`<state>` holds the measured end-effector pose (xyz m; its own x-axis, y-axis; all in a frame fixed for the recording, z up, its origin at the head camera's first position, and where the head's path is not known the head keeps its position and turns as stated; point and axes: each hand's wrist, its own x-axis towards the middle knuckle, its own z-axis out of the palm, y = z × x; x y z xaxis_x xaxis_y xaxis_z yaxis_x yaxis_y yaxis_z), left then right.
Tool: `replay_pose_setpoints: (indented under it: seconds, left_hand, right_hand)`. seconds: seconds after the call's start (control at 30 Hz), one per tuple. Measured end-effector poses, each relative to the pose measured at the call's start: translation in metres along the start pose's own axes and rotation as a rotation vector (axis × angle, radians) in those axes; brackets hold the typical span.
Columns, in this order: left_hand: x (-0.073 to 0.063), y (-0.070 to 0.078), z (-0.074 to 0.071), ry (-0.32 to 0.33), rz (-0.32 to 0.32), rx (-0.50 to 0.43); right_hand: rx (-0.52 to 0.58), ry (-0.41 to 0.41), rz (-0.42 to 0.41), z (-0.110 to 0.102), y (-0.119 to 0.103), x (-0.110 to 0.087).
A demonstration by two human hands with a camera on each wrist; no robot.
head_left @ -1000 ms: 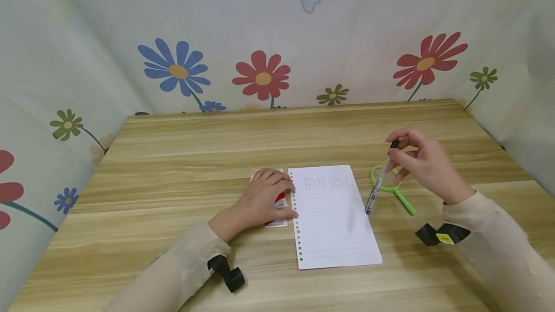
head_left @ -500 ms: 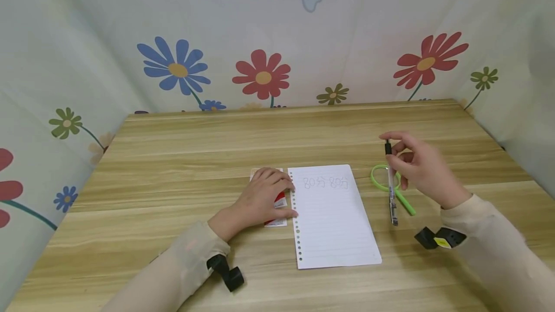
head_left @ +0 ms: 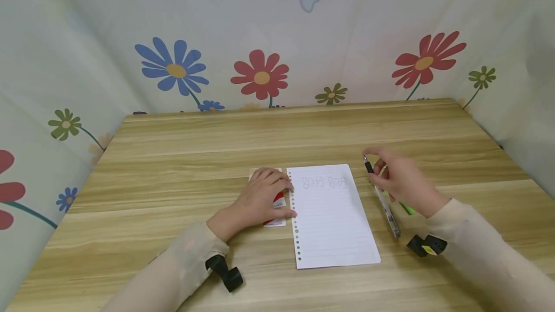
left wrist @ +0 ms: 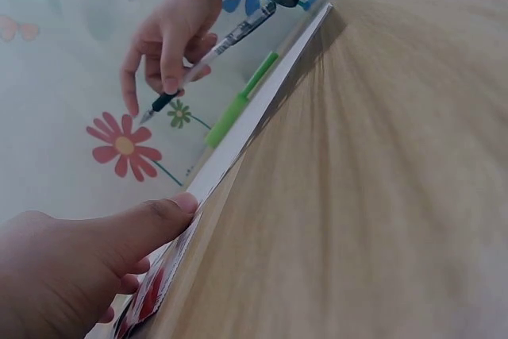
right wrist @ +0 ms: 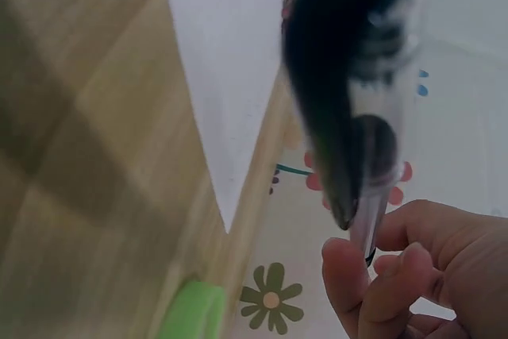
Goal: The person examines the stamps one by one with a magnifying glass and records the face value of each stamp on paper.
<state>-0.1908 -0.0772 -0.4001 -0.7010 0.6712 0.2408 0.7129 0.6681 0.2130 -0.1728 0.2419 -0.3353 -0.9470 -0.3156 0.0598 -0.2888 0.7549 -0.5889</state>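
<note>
My right hand [head_left: 401,179] pinches a clear-barrelled pen [head_left: 384,204] near its black grip, to the right of a sheet of lined paper [head_left: 334,225]. The pen's metal point faces far left, and its other end slants back toward me. In the left wrist view, the same pen [left wrist: 236,35] shows over the table; seen from the right wrist, its near end is large and blurred. My left hand [head_left: 256,201] lies on red-and-white cards [head_left: 277,224], thumb and fingertips at the paper's hole-punched left edge. "80分 80分" is handwritten near the top of the sheet.
A green magnifying glass [head_left: 407,209] lies right of the paper, mostly hidden under my right hand; its green handle [left wrist: 238,105] shows in the left wrist view. A flower-print curtain [head_left: 303,52] stands behind and beside the wooden table [head_left: 195,143].
My right hand has moved left and a little nearer, covering most of the magnifying glass. The pen has turned, so its lower end swung right and its point now shows. My left hand stays put.
</note>
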Motion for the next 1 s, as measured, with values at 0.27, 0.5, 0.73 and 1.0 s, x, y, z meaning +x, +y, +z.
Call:
replay_pose_setpoints:
  seconds: [0.27, 0.5, 0.73, 1.0]
  left_hand:
    - [0.0, 0.0, 0.0, 0.002, 0.004, 0.003]
    - [0.0, 0.0, 0.0, 0.006, 0.006, 0.004]
    - [0.0, 0.001, 0.0, 0.006, 0.006, 0.003]
    - [-0.001, 0.0, 0.001, 0.0, 0.007, 0.013]
  right_hand:
    - [-0.038, -0.049, -0.028, 0.014, 0.005, 0.001]
    - [-0.074, -0.092, 0.004, 0.022, 0.008, 0.002]
    - [-0.097, -0.153, 0.03, 0.027, 0.012, 0.004]
    - [-0.105, -0.192, 0.066, 0.031, 0.014, 0.006]
